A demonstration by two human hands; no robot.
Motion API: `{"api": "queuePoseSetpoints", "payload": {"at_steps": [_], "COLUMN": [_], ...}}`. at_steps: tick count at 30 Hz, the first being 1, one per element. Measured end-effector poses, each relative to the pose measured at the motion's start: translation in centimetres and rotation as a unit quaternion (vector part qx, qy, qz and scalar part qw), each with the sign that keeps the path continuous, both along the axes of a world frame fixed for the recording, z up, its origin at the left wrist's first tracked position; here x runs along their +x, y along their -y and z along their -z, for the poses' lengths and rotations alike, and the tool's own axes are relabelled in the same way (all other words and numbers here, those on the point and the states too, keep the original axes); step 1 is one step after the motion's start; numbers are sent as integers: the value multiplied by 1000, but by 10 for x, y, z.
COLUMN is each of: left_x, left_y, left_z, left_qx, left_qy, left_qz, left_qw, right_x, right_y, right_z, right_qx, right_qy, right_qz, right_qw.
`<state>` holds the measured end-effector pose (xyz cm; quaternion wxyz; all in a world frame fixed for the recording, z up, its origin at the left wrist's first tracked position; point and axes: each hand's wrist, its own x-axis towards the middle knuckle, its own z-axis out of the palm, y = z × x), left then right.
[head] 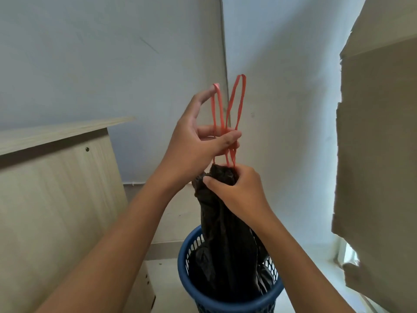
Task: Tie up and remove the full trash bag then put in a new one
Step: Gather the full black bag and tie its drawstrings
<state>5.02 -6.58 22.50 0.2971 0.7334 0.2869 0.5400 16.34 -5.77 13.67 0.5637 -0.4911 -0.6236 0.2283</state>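
A black trash bag (pixel 225 240) rises out of a round blue mesh bin (pixel 184 263) at the bottom centre. Its neck is gathered into a tight bunch. My right hand (pixel 237 190) is closed around that neck just below the top. Two red drawstring loops (pixel 235 102) stand up from the bag's mouth. My left hand (pixel 198 143) pinches the loops between thumb and fingers above the neck, and its index finger is raised through the top of the left loop.
A light wooden cabinet (pixel 56 188) stands close on the left. A brown cardboard sheet (pixel 379 143) leans along the right side. Pale walls meet in a corner (pixel 225 53) behind the bag. Tiled floor shows around the bin.
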Motion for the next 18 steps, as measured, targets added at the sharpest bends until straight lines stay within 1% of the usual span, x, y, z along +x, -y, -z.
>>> {"api": "queuePoseSetpoints", "payload": {"at_steps": [2,8,10,12,13,14,15,18], "left_x": [-3,-6,-9,-11,-12,-12,-11,-7], "left_y": [-2,-11,-14,-17,-18,-18,-19,-19], "left_z": [-2,-2,-2,-1,0,2,4,11], "left_qx": [17,31,33,35,32,27,21,28], "left_qy": [24,57,72,84,88,90,89,54], "left_qz": [-23,-96,-108,-106,-103,-98,-93,-78], "left_qw": [999,993,991,990,990,991,991,995], "right_x": [-2,4,6,7,7,5,3,0], "right_y": [-4,-11,-12,-11,-10,-9,-8,-8], "right_z": [7,19,23,24,24,24,23,21], "right_qx": [4,-11,-4,-1,5,21,44,97], "right_qy": [33,143,166,177,175,166,145,27], "right_qz": [20,6,11,-19,-29,-15,21,143], "right_qw": [999,990,986,984,984,986,988,985]}}
